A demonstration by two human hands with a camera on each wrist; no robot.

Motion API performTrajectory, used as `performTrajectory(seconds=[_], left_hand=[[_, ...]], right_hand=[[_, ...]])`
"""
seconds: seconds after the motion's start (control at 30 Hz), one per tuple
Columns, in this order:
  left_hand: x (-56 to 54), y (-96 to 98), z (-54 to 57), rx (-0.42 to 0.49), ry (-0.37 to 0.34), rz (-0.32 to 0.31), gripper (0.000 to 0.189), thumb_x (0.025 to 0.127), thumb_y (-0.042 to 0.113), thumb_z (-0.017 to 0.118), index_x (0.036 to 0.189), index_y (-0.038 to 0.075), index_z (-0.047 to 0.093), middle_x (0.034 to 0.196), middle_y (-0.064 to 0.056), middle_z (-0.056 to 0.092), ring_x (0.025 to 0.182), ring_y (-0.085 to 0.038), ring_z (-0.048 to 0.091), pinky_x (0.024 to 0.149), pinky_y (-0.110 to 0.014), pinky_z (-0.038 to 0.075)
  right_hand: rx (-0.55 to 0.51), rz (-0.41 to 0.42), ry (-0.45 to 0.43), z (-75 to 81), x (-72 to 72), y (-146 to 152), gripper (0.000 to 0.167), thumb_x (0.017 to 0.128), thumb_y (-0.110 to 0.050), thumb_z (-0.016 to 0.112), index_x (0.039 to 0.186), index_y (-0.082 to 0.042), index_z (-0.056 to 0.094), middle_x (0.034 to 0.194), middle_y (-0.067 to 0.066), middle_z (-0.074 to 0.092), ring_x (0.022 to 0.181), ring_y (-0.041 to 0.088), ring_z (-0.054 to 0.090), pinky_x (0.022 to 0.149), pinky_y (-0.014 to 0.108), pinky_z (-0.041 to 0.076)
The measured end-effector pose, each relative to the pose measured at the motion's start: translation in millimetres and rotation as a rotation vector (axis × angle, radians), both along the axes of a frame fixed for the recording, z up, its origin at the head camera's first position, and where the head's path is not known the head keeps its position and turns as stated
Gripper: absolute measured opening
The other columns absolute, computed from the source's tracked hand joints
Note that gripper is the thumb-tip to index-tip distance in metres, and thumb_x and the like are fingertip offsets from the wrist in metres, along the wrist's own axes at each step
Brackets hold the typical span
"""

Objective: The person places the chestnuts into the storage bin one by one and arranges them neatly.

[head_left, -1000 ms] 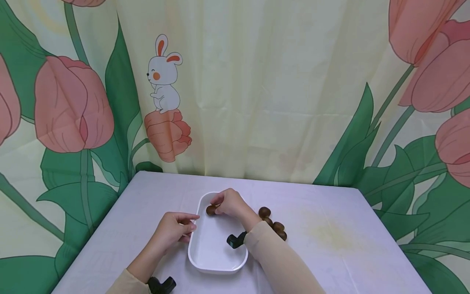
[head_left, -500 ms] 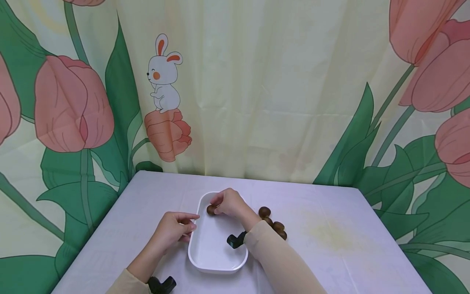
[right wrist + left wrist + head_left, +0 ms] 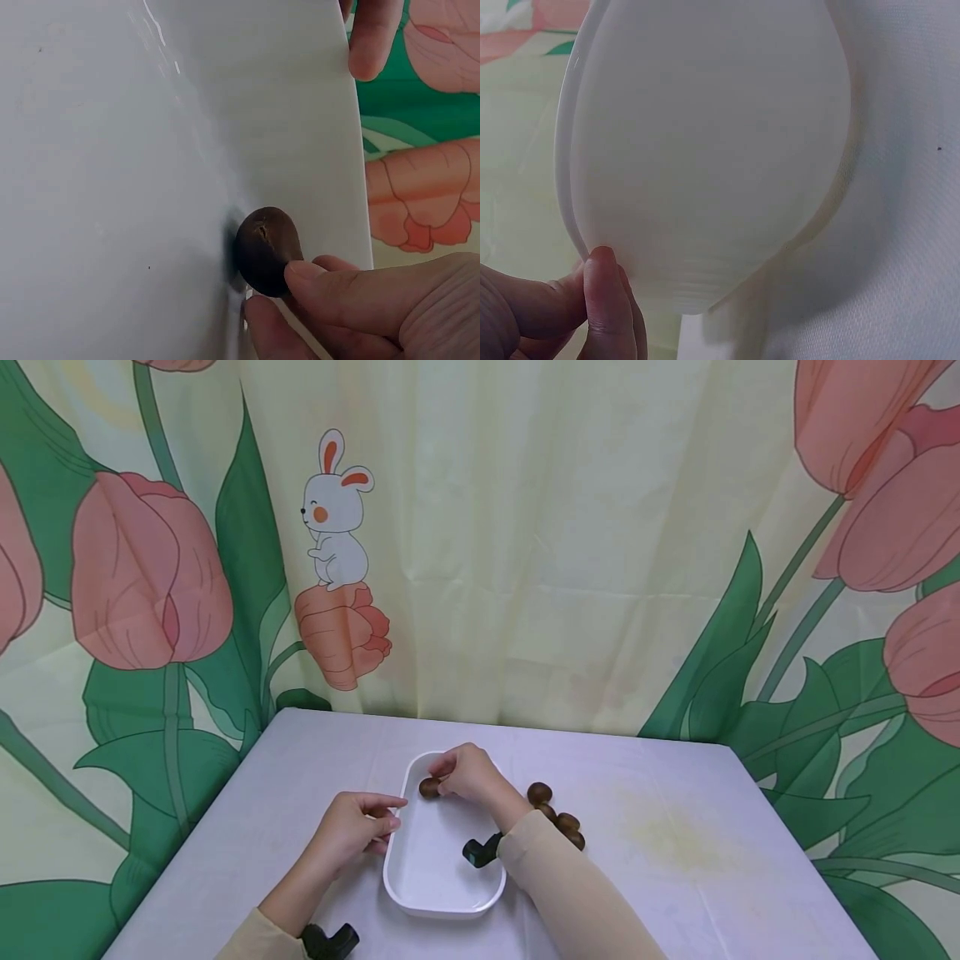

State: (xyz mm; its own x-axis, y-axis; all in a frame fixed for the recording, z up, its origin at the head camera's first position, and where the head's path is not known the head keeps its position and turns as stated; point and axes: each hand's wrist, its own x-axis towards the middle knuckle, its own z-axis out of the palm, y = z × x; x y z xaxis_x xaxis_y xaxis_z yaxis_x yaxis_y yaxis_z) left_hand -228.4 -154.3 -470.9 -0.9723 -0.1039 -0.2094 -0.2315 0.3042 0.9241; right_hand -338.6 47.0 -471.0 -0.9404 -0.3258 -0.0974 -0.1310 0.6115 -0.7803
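A white rectangular tray [image 3: 446, 902] with rounded corners stands on the table. At its left rim is my left hand [image 3: 352, 831]; in the left wrist view its thumb and fingertips [image 3: 606, 289] pinch the edge of the tray. My right hand [image 3: 472, 775] reaches over the tray's far end and pinches a brown chestnut [image 3: 429, 788] between thumb and fingers. The right wrist view has this chestnut [image 3: 266, 247] close to the tray's inner wall, with a small pale crack on its skin. Part of it is hidden by the fingers.
Several more chestnuts [image 3: 539, 793] lie in a cluster right of the tray, partly covered by the right sleeve [image 3: 577, 881]. A white cloth covers the table [image 3: 697, 910]. Behind its far edge hangs a curtain [image 3: 540, 568] printed with tulips and a rabbit.
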Motion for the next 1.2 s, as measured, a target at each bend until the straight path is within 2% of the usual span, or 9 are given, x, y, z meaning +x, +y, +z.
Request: performTrajectory(seconds=[0.23,0.43,0.7,1.2], left_hand=[[-0.9,0.7,-0.7,0.002,0.000,-0.005,0.030,0.090,-0.002,0.083,0.119,0.006,0.083,0.090,-0.012,0.068,0.066,-0.017,0.066,0.056,-0.029,0.061],[-0.8,1.5,-0.5,-0.001,0.000,-0.005,0.031,0.090,-0.002,0.083,0.120,0.005,0.082,0.090,-0.012,0.068,0.066,-0.017,0.066,0.056,-0.029,0.061],[-0.1,2.0,0.6,-0.014,-0.011,0.005,0.030,0.090,-0.001,0.083,0.119,0.007,0.083,0.091,-0.012,0.068,0.067,-0.018,0.066,0.058,-0.028,0.062],[-0.1,1.6,1.6,-0.028,-0.007,-0.002,0.029,0.092,0.000,0.082,0.120,0.009,0.083,0.091,-0.012,0.069,0.068,-0.019,0.065,0.058,-0.028,0.061]], right_hand=[[-0.017,-0.005,-0.018,3.1,-0.8,1.6,0.028,0.082,0.007,0.082,0.106,-0.007,0.085,0.099,0.006,0.084,0.083,0.010,0.071,0.071,0.020,0.055],[-0.058,-0.001,-0.045,10.7,1.6,5.0,0.028,0.085,0.009,0.076,0.109,-0.004,0.083,0.106,0.009,0.084,0.077,0.011,0.071,0.071,0.025,0.064],[-0.151,0.022,-0.064,22.1,3.5,16.6,0.029,0.090,0.010,0.074,0.115,-0.003,0.081,0.115,0.014,0.082,0.097,0.023,0.079,0.080,0.031,0.068],[-0.265,0.059,-0.096,36.7,7.4,39.6,0.031,0.094,0.010,0.071,0.124,0.004,0.076,0.124,0.023,0.077,0.112,0.035,0.077,0.085,0.038,0.068]])
